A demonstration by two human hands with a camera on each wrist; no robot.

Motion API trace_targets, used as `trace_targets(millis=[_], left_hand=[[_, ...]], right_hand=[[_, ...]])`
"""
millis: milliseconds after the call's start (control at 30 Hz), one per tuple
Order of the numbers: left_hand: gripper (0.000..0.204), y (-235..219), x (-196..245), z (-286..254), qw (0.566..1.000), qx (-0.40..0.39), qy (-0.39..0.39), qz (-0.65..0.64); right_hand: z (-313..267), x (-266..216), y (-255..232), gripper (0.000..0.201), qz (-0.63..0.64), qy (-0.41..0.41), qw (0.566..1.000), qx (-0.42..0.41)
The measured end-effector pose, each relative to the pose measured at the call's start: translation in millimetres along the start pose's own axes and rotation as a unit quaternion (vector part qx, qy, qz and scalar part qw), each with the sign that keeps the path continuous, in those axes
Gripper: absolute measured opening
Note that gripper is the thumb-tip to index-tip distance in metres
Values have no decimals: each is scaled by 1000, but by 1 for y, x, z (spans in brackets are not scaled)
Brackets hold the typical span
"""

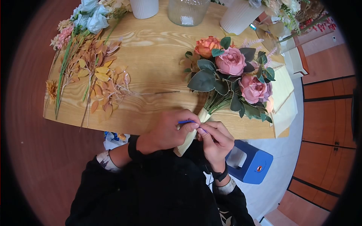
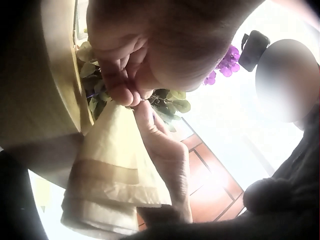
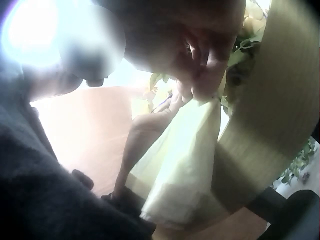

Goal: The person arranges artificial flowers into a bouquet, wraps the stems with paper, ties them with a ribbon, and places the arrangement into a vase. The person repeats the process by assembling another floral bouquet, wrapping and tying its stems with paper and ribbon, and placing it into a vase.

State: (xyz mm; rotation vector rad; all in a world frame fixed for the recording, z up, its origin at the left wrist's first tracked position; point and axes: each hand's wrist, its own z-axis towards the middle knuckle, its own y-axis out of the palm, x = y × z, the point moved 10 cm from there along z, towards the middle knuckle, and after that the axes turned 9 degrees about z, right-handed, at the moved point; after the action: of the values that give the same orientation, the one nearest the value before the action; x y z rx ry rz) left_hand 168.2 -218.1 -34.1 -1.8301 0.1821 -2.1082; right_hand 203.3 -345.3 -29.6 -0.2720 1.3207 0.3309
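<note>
A bouquet of pink and orange artificial roses (image 1: 231, 62) with dark green leaves leans over the table edge, its stems (image 1: 218, 102) gathered toward me. Cream paper (image 1: 184, 147) wraps the lower stems and flares out below my hands, also in the left wrist view as a cone of paper (image 2: 107, 170). My left hand (image 1: 169, 130) pinches a thin blue strip (image 1: 185, 122) against the wrapped stems. From the other side my right hand (image 1: 217, 141) pinches the same strip, thumb and fingertips meeting the left ones. Fingers hide most of the strip.
Loose yellow-leaved stems (image 1: 102, 77) and blue flowers (image 1: 90, 17) lie on the table's left. A glass vase (image 1: 187, 11) and a white vase (image 1: 235, 17) stand at the back. Cream paper sheets (image 1: 284, 98) overhang the right edge, above a blue stool (image 1: 252, 164).
</note>
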Motion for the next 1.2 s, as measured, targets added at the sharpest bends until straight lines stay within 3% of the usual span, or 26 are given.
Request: trace_targets(millis=[67,200,267,400,433,467,500,567,600,800,867,900,967,1200], left_hand=[[10,-1,-5,0,999,-4,-31,-3],[8,-2,-3,1,999,2,-35,7],[8,-2,-21,-2,968,70,-77,-229],[11,-13,-13,-4,985,52,-46,-157],[10,-18,5,-5,998,38,52,-14],[11,-14,22,-9,980,22,148,130],[11,-15,24,-9,980,22,147,130],[17,-18,54,-21,929,92,274,232],[17,-17,55,-21,928,93,274,234],[20,-18,49,-15,947,105,205,224],[18,-18,41,-11,962,94,168,191],[18,-18,44,-11,962,94,168,191],[13,-17,29,-6,985,65,56,148],[6,-7,5,-2,998,-20,-13,53]], right_hand=[[3,-21,6,10,-95,-96,991,-18],[9,-24,11,8,-88,-71,993,-27],[10,-23,12,6,-87,-61,994,-29],[12,-16,10,6,-62,-59,996,-37],[10,-12,11,6,-54,-37,997,-45],[10,-7,13,6,-45,-15,997,-53],[10,-8,14,6,-45,-15,997,-54],[13,-17,18,6,-79,-43,993,-70],[14,-19,18,6,-78,-45,993,-71],[10,-23,21,8,-105,-90,988,-68],[5,-28,17,8,-114,-156,981,-29],[4,-27,18,8,-115,-156,981,-29],[3,-26,16,8,-112,-150,982,-10],[0,-19,13,7,-85,-128,988,-3]])
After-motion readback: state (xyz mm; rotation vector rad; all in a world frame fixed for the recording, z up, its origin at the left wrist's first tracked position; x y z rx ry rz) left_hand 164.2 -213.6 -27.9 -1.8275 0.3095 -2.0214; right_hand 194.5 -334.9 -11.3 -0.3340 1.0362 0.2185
